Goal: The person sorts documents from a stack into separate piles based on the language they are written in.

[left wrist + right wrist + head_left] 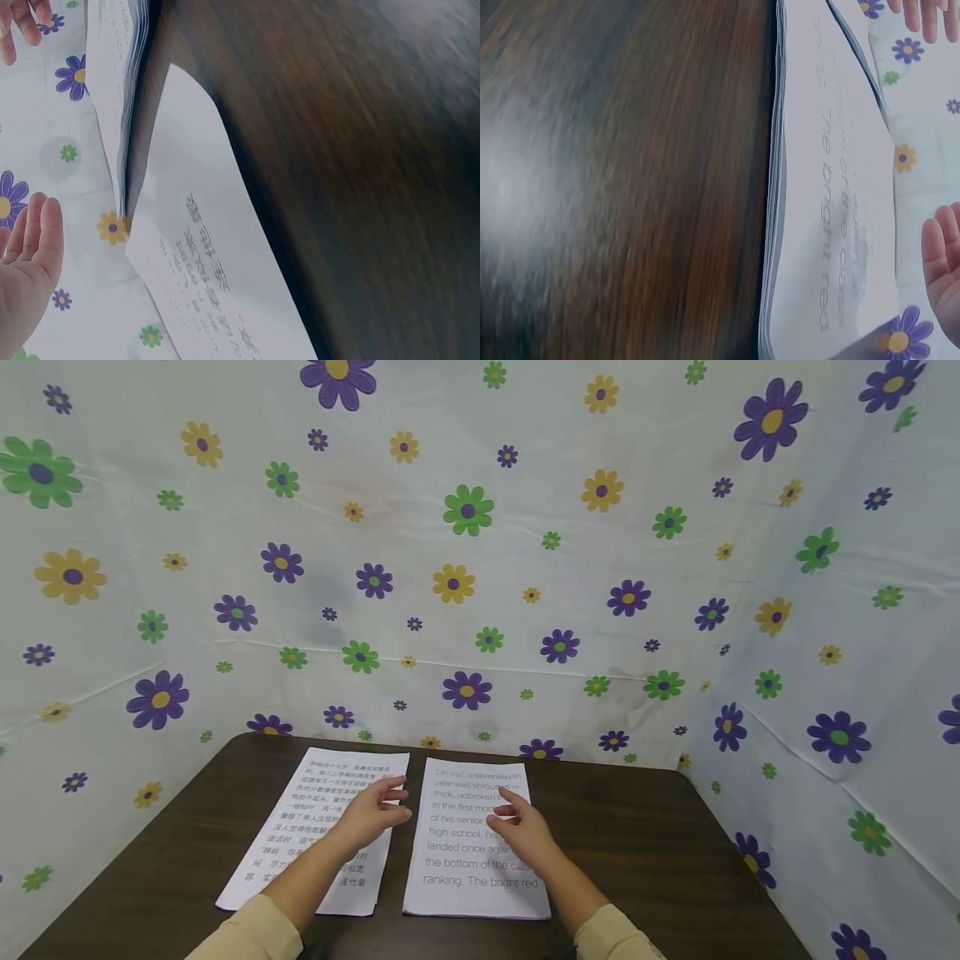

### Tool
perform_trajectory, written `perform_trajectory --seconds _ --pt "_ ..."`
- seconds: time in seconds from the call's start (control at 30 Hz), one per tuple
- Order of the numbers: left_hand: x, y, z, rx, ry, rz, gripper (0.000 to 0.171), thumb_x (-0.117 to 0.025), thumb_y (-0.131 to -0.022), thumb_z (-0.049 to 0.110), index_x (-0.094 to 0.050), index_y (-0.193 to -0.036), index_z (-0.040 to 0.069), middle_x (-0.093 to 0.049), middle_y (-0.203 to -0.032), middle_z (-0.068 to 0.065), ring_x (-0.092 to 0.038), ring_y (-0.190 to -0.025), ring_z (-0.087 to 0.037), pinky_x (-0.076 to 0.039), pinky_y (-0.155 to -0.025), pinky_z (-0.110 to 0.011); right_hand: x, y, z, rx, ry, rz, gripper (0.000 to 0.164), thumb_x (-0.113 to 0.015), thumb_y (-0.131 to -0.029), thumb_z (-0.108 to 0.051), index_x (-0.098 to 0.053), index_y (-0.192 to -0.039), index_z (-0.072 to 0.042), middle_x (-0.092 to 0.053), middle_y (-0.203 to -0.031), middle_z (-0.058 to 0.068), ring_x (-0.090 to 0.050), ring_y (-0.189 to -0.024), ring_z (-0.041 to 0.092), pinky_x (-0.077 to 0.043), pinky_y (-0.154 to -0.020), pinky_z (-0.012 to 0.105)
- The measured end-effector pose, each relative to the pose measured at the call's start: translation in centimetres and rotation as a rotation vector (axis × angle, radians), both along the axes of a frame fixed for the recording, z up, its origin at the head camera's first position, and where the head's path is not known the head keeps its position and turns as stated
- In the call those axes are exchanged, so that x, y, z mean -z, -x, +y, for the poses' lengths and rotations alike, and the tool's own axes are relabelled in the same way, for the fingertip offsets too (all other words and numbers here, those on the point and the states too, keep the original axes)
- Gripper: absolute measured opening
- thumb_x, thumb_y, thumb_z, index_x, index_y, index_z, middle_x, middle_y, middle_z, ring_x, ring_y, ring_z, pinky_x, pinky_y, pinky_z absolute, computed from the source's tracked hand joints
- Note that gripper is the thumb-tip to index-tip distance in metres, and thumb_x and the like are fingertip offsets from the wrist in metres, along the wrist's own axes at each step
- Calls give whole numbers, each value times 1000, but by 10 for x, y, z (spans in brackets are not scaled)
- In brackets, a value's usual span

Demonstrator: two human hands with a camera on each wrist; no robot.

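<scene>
Two stacks of printed paper lie side by side on a dark wooden table. The left stack bears Chinese text and the right stack large English text; its layered edges show in the right wrist view. Above the left stack hovers my left hand, fingers relaxed and pointing right, holding nothing. My right hand hangs over the right part of the English stack, its fingers loosely bent and pointing left, also holding nothing. Both palms face each other across the gap between the stacks.
The brown table stretches to both sides of the paper. A white cloth printed with purple, green and yellow flowers hangs behind the table and along its left and right sides.
</scene>
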State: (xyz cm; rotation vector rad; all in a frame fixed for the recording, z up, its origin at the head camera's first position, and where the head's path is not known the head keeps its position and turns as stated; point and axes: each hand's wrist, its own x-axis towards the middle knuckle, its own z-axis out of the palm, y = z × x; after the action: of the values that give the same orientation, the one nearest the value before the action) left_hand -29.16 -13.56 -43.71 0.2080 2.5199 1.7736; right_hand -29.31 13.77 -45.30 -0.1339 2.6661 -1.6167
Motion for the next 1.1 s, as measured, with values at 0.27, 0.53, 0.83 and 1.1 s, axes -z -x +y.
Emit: perform_trajectory --seconds 0.27,0.53,0.83,1.1 --pt "2 3 12 -6 21 0 64 -70 -83 8 -45 -142 -2 -59 -132 -25 -62 -111 -33 -55 -93 -46 -1 -2 18 54 12 12 61 -69 -89 -20 -47 -143 -4 -64 -119 18 -58 -90 19 -54 -74 28" --pt "8 7 16 -4 37 -49 68 -70 -81 9 -43 -142 -5 -58 -131 -24 -60 -115 -37 -55 -94 -47 8 1 34 101 2 13 60 -68 -90 -17 -46 -144 -2 -64 -117 18 -56 -95 22 -55 -74 31" --pt "21 8 17 -19 46 -103 69 -70 -80 9 -43 -142 -5 -55 -133 -26 -59 -116 -39 -56 -92 -47 15 0 44 139 -51 -1 60 -67 -90 -17 -46 -143 0 -64 -113 15 -59 -99 24 -57 -84 38" --pt "28 7 19 -30 71 -134 70 -71 -80 9 -42 -142 -6 -54 -134 -27 -56 -121 -43 -56 -91 -46 29 0 54 179 -101 -47 60 -67 -89 -19 -46 -142 1 -64 -114 16 -59 -103 27 -55 -88 43"
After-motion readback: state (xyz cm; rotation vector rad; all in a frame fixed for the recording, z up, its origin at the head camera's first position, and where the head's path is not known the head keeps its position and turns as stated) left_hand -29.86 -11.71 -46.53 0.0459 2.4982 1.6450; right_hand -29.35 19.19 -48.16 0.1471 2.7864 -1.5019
